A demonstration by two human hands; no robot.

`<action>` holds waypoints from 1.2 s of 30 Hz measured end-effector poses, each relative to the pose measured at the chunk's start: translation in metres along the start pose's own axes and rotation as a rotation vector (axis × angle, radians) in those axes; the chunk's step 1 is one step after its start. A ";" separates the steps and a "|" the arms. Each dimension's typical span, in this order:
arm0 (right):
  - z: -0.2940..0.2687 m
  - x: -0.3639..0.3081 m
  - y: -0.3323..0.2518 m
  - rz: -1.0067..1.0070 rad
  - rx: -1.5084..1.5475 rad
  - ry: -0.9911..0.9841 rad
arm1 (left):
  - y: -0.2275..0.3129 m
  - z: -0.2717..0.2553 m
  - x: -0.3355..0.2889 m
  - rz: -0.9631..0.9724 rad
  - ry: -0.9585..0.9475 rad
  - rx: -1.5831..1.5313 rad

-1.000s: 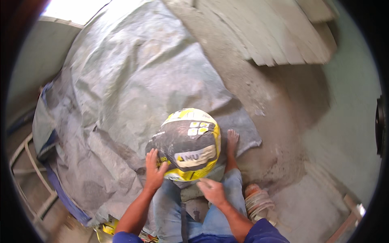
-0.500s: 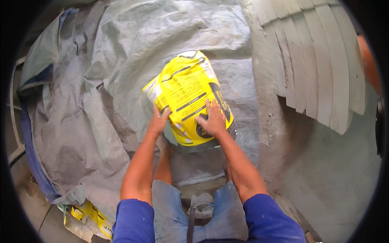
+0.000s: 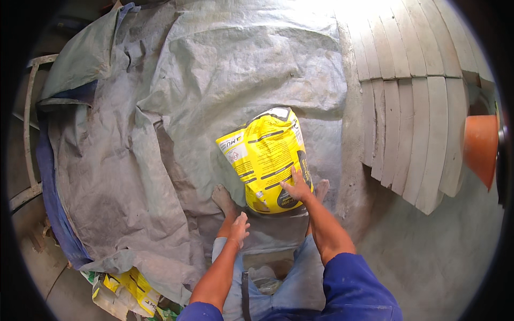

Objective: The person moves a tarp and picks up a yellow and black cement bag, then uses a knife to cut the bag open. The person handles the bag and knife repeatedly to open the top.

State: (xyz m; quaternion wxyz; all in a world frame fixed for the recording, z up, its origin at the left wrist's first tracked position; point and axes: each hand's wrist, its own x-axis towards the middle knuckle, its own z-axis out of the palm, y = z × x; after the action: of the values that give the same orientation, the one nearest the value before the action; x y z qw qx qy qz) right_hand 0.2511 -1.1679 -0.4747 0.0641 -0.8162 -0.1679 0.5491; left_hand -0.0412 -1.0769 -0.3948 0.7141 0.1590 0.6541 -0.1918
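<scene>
A plump yellow bag (image 3: 270, 152) with black and white print stands between my bare feet on a grey tarp (image 3: 230, 75). My right hand (image 3: 298, 187) lies against the bag's near right part, fingers spread over the yellow surface. Apart from the bag, my left hand (image 3: 239, 229) hangs over my left shin with loosely bent fingers and nothing visible in it. The bag's underside is hidden.
Long grey slabs (image 3: 409, 128) are stacked on the right, beside an orange bucket-like container (image 3: 480, 147). Crumpled yellow and white bags (image 3: 134, 291) lie at the lower left. A metal frame (image 3: 29, 128) stands along the left edge.
My left hand has come off the bag and drawn back toward my body. My right hand stays on the bag. The whole view has shifted, so the bag and slabs appear lower.
</scene>
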 end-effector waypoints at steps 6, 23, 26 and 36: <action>-0.035 0.008 0.010 -0.069 0.321 0.063 | 0.038 0.019 0.034 0.086 0.151 -0.202; 0.036 0.164 0.228 0.229 0.193 -0.003 | 0.116 -0.070 0.282 0.582 0.961 0.172; 0.032 0.167 0.208 0.204 0.315 0.017 | 0.117 -0.083 0.290 0.587 0.921 0.008; -0.078 0.038 0.047 0.399 0.916 -0.315 | 0.109 -0.042 0.180 0.438 0.731 0.013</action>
State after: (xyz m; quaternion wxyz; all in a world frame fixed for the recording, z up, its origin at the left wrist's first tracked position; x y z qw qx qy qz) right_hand 0.3453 -1.1924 -0.4913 0.2824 -0.6281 0.2408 0.6839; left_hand -0.0122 -0.9730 -0.5801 0.4583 0.3562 0.8138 0.0292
